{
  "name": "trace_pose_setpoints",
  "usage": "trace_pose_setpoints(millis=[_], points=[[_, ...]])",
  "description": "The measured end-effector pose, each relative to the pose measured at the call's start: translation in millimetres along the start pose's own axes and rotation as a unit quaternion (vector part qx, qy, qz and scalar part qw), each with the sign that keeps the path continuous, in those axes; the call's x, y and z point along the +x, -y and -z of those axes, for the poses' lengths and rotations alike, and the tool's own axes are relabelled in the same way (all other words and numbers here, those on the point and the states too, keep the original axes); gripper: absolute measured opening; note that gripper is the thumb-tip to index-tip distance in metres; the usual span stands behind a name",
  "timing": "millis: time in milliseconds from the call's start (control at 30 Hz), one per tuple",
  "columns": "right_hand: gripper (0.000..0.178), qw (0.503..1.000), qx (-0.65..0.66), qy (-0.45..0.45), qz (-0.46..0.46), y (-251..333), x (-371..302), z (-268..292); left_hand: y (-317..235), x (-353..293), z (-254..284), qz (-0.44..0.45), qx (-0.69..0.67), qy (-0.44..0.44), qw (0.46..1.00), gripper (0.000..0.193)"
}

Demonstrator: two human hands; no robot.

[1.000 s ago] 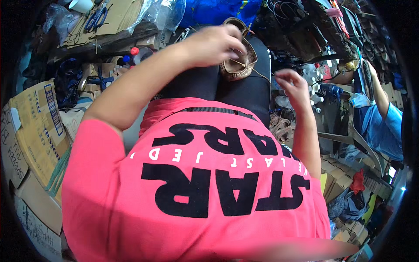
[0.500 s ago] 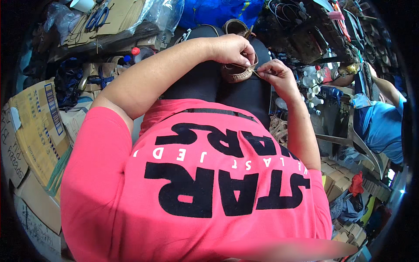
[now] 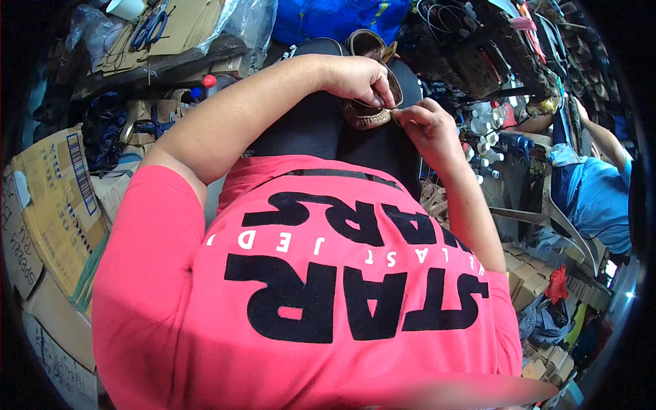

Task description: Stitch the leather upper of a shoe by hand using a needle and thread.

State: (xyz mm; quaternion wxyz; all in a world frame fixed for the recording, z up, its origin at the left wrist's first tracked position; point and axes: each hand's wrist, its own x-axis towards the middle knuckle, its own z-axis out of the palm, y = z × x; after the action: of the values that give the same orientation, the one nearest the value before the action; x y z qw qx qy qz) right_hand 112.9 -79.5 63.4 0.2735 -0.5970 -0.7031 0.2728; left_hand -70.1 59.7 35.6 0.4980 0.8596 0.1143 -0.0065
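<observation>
2 hands on 1 brown shoe (image 3: 372, 113) along the lap, toe away: left hand (image 3: 355, 78) gripping its side, right hand (image 3: 422, 123) pinching its near edge.

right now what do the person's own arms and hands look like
Both arms are bare from the short sleeves of a pink T-shirt with black and white lettering down to the fingers. The left hand and right hand wear no gloves; no watch, ring or bracelet shows on either.

1. Blue-handled scissors (image 3: 148, 29) on flattened cardboard, upper left of the frame.
2. Cardboard boxes (image 3: 51, 205), left edge.
3. White bottles (image 3: 484, 130), centre right.
4. Person in blue shirt (image 3: 596, 201), right edge.
</observation>
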Motion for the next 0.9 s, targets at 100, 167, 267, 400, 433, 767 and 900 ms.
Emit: trace_pose_setpoints(millis=[100,167,267,400,433,767,900], points=[[0.017,0.975,-0.180,0.079,0.102,8.9,9.5,10.5,3.1,3.3,-4.3,-0.005,0.023,-0.003,1.000,0.027],[0.016,0.963,-0.220,0.132,0.076,10.3,18.5,11.8,4.7,7.6,-5.1,-0.042,0.051,-0.033,0.997,0.026],[0.008,0.978,-0.165,0.124,0.028,8.6,27.4,3.1,1.6,10.8,-4.6,-0.010,0.000,-0.065,0.998,0.026],[0.011,0.994,-0.082,0.069,0.037,-2.9,19.2,0.9,-11.6,-6.4,-14.3,-0.027,0.126,-0.226,0.966,0.027],[0.011,0.996,0.021,0.067,-0.049,-6.9,12.6,2.9,-15.2,-15.7,-19.9,-0.016,0.162,-0.274,0.948,0.031],[0.037,0.698,0.709,-0.100,0.014,-45.0,-99.2,132.2,-18.6,-138.5,32.2,0.255,0.067,-0.267,0.927,0.028],[0.038,0.898,0.319,-0.037,-0.302,-45.0,-98.0,100.2,-38.1,-99.4,24.8,0.004,-0.481,-0.409,0.775,0.037]])
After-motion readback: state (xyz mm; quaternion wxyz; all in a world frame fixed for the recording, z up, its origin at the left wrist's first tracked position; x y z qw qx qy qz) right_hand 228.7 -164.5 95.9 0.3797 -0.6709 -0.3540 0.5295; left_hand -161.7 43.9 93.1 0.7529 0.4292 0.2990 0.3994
